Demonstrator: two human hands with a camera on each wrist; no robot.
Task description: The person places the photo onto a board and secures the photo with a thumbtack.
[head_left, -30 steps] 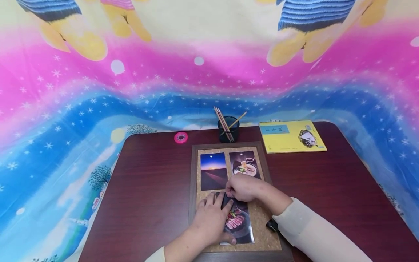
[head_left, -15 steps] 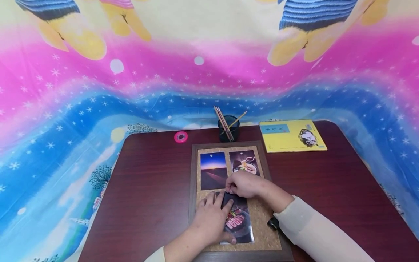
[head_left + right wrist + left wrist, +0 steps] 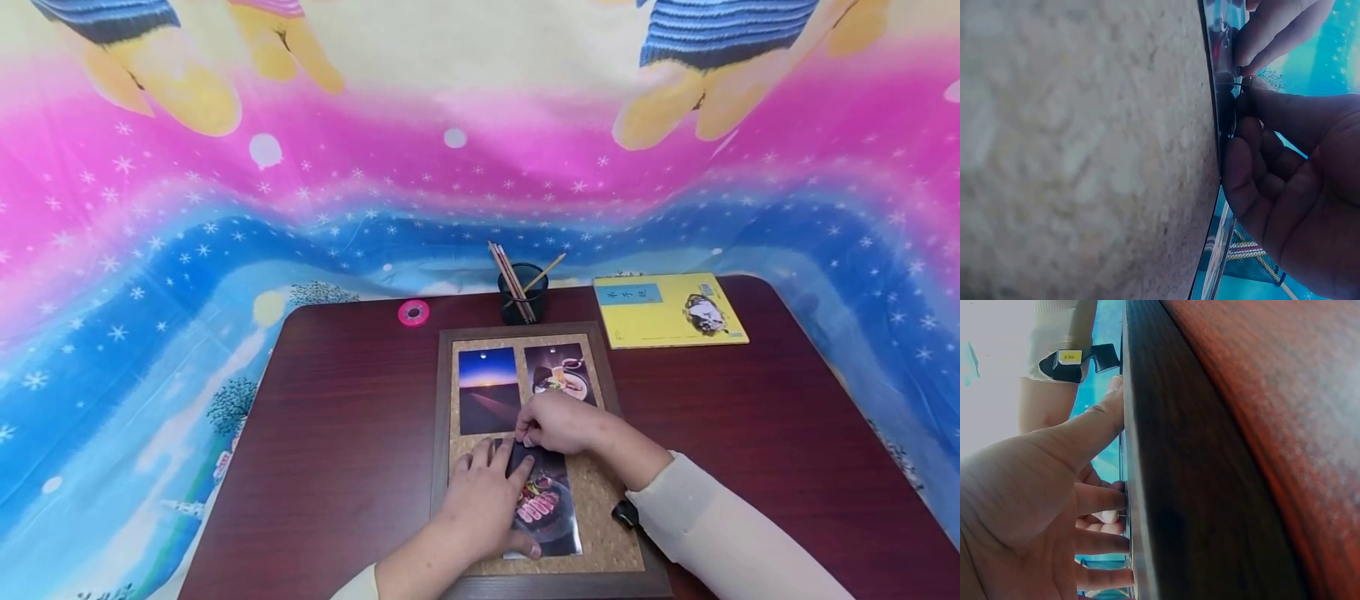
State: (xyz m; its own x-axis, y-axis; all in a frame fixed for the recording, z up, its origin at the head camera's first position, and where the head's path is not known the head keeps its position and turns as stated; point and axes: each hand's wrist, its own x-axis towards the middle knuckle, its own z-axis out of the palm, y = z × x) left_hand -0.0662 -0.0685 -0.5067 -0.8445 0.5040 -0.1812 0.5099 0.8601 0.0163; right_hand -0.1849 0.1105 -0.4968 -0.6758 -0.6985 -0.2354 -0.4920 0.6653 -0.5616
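Observation:
My left hand (image 3: 483, 504) lies spread with straight fingers on a dark food photo (image 3: 551, 525), pressing it against the corkboard (image 3: 611, 542). At that photo's top edge my right hand (image 3: 562, 425) pinches a thumbtack, mostly hidden by the fingers. In the right wrist view the thin needle of the thumbtack (image 3: 1239, 84) points at the photo from between the right hand's (image 3: 1304, 206) thumb and finger. Farther up the board are a sunset photo (image 3: 487, 400) and a noodle-bowl photo (image 3: 561, 371), each with a small round tack head at its top. The right hand partly covers the noodle-bowl photo.
Behind the board stands a black mesh pencil cup (image 3: 522, 304) with several pencils. A yellow book (image 3: 660, 325) lies at the back right, a pink tape roll (image 3: 413, 312) at the back left. A patterned cloth (image 3: 450, 192) hangs around the dark red table (image 3: 337, 433).
My right hand has shifted very slightly toward the far side of the board, still pinching the thumbtack. The left hand stays in place on the food photo.

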